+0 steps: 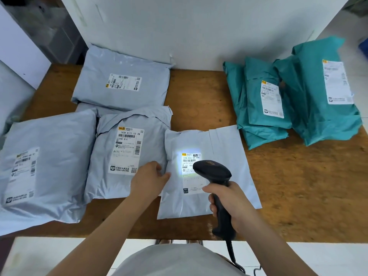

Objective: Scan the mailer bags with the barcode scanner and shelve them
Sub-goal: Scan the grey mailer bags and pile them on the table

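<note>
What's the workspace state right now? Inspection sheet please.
Surface: wooden table, worn.
Job's things: four grey mailer bags; the lit grey mailer is under scan; teal mailers stacked at right.
Clutter: nothing seen.
Grippers: left hand rests on the lit mailer's edge; right hand grips the barcode scanner.
Cables: scanner cable trails down toward the person.
Surroundings: white wall behind; no shelf identifiable.

two bare forearms with no sleeves showing; a light grey garment covers the torso below.
</note>
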The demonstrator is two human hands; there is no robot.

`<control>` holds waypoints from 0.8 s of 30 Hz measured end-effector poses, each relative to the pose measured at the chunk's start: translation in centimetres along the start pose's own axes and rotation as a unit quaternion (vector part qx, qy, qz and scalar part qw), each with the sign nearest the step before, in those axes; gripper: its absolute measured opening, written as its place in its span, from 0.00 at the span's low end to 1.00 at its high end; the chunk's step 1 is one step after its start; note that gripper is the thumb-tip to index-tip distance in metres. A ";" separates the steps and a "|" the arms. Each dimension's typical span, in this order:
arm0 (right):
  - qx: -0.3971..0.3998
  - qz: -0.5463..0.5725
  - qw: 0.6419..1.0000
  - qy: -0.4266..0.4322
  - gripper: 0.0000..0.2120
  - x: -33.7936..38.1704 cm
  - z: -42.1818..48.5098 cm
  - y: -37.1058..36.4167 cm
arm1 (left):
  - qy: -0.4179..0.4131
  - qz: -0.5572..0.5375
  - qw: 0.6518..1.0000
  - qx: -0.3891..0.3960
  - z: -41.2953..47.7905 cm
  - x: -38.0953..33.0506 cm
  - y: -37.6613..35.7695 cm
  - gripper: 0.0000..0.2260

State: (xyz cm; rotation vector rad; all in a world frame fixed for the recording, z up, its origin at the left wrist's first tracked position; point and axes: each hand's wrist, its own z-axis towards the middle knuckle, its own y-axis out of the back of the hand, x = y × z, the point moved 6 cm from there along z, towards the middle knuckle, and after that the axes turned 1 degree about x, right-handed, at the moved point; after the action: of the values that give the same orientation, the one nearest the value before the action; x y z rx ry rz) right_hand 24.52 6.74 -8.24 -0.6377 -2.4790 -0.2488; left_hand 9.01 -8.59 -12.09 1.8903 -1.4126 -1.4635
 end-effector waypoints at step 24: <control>-0.039 0.048 0.997 0.053 0.07 1.5 -1.0 1.8 | -0.122 -0.147 0.976 -0.108 0.3 -7.0 8.7 0.05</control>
State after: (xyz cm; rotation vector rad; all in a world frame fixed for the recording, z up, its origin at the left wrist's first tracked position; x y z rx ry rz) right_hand 24.79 8.55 -6.55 -0.7553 -2.3388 -0.3350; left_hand 4.83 -6.25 -1.94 1.8898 -1.0435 -1.9601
